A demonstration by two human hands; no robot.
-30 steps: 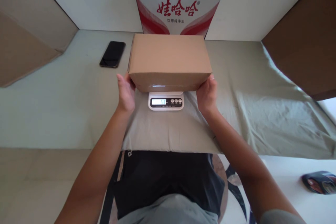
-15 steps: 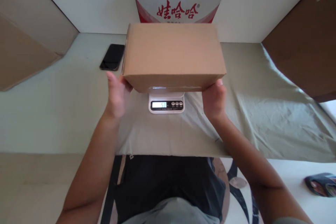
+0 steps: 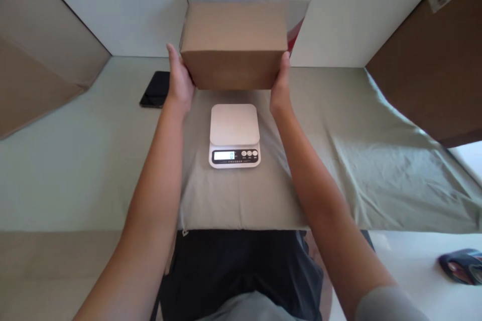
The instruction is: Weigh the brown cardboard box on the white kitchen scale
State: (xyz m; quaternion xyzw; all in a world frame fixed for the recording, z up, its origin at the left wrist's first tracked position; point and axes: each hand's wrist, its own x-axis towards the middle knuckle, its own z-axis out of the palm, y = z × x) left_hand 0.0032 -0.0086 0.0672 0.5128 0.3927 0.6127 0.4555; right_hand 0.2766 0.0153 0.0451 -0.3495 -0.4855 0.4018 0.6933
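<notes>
Beyond table-top scale (image 3: 234, 134), outstretched hands (image 3: 181, 83) (image 3: 280, 88) clasp box (image 3: 233, 45) sides.

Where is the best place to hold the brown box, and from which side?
Probably at its two short ends, from left and right, as the left hand and right hand hold it now: the box is wide with flat ends, too broad for one hand.

You hold a dull brown cardboard box (image 3: 233, 45) above a smooth white plastic scale (image 3: 234, 133) on soft wrinkly cloth (image 3: 339, 160).
</notes>
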